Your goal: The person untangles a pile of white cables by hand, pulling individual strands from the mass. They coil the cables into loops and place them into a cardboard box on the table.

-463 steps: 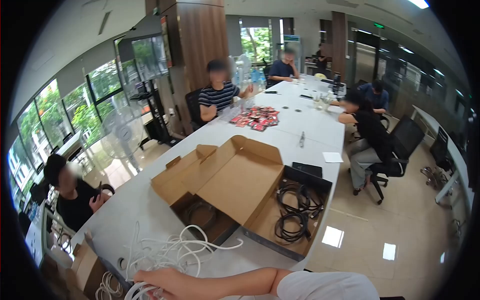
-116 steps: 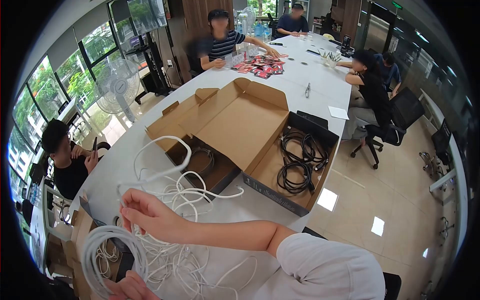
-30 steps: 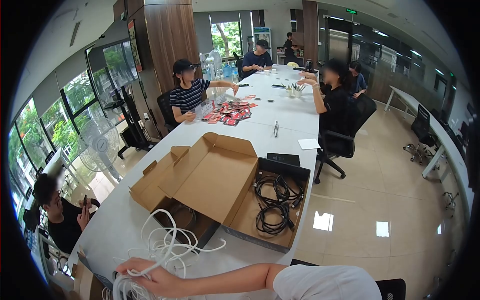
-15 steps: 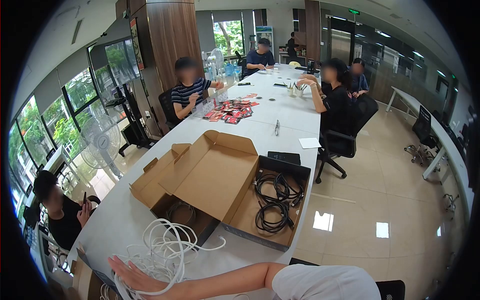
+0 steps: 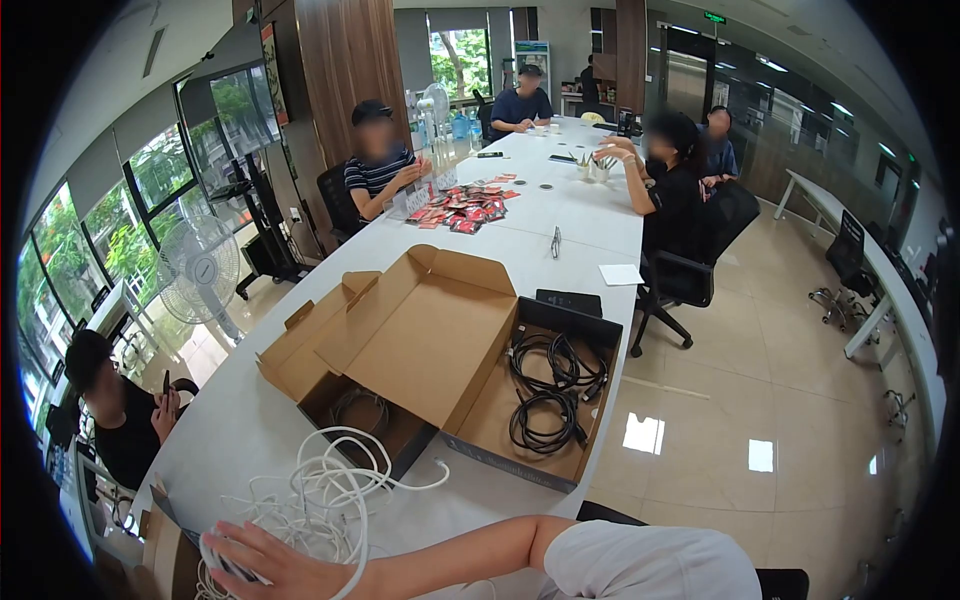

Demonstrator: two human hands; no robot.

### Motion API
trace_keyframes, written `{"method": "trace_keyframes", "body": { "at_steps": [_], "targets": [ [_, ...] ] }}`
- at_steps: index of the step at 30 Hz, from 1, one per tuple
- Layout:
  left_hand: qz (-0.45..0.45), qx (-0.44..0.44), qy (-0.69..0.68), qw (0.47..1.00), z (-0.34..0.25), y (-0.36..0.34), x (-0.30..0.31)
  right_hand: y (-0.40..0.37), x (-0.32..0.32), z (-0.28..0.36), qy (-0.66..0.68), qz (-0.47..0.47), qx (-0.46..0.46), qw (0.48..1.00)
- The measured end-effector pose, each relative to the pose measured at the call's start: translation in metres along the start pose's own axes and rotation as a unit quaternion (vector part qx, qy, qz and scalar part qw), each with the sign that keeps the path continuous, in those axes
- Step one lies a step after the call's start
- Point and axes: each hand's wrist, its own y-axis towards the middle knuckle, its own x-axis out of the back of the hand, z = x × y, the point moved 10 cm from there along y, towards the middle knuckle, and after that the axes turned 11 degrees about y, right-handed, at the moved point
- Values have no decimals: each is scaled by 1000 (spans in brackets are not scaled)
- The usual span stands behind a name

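My right hand (image 5: 275, 565) reaches in from the lower right to the near left end of the table. Its fingers curl over a white cable (image 5: 362, 515), part of which loops up past the wrist. More of the tangled white cable spreads on the table just beyond the hand. What lies under the palm is partly hidden. My left hand is out of view. Past the tangle stand an open cardboard box (image 5: 480, 400) with coiled black cables (image 5: 550, 420) in its right side, and a second open box (image 5: 405, 455) with a grey coiled cable (image 5: 360, 412).
At the lower left edge is another cardboard box (image 5: 170, 555). Farther along the white table (image 5: 560, 215) lie a pile of red packets (image 5: 465, 208), a black flat item (image 5: 568, 301) and white paper (image 5: 620, 274). Several people sit around; a fan (image 5: 198, 268) stands left.
My right hand has moved slightly down and left, its fingers going from stretched out to curled over the white cable. The raised cable loops have sunk lower.
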Motion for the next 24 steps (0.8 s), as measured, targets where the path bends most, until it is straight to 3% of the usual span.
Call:
{"method": "trace_keyframes", "body": {
  "at_steps": [3, 6, 9, 12, 15, 17, 19, 21, 22, 24],
  "targets": [
    [1, -10, -9, 1000, -2, 1, -1, 3, -11, -1, -32, -56, 21, 998],
    [-5, -20, -21, 1000, -5, 1, 3, 1, 2, 13, -99, -68, 33, 992],
    [-8, -32, -38, 999, -9, 2, 4, -1, 8, 20, -77, -66, 39, 994],
    [-14, -45, -61, 997, -13, 4, 6, -5, 4, 27, -108, -171, 94, 975],
    [-25, -67, -96, 993, -20, 6, 11, -3, -9, 13, -23, -166, 68, 984],
    [-36, -88, -130, 987, -27, 8, 18, 0, -28, 6, 36, -49, 79, 995],
    [-47, -117, -177, 976, -37, 10, 28, 1, -28, 0, 202, -38, 57, 977],
    [-50, -138, -231, 962, -45, 12, 37, 1, -13, -16, 457, -130, -3, 880],
    [-45, -148, -268, 951, -50, 12, 42, -1, -20, -32, 588, -129, -50, 797],
    [-33, -154, -325, 932, -56, 12, 44, -8, -36, -62, 800, -114, -136, 573]
  ]
}}
